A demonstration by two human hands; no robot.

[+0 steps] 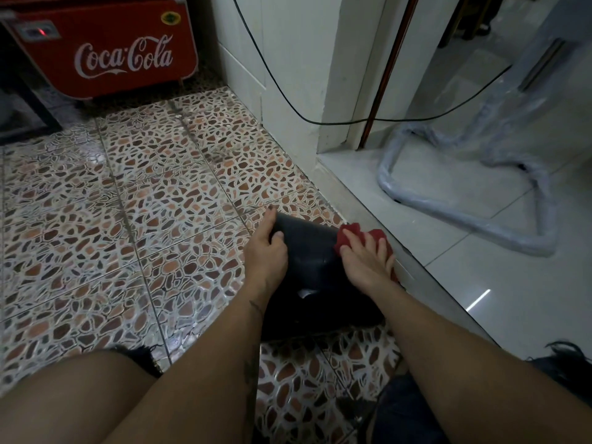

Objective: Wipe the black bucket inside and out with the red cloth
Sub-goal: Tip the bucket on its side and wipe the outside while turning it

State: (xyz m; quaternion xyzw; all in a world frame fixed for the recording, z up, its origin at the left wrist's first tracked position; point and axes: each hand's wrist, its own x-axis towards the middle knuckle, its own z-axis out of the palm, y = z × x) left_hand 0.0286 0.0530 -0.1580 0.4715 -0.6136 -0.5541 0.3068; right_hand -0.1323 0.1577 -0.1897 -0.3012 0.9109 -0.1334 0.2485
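The black bucket [307, 251] lies on its side on the patterned floor, its base pointing away from me. My left hand [266, 251] grips the bucket's left side near the base, thumb on top. Spread flat on the bucket's right outer side, my right hand [365, 261] presses the red cloth [352, 237] against it. The cloth bunches out past my fingertips and under my palm. The bucket's mouth is hidden behind my forearms.
A raised white-tiled step [416, 257] runs diagonally just right of the bucket. A wrapped metal frame [464, 216] stands on it. A red Coca-Cola cooler [109, 49] sits at the far left, and a black cable [288, 100] hangs along the wall corner. My knees frame the bottom.
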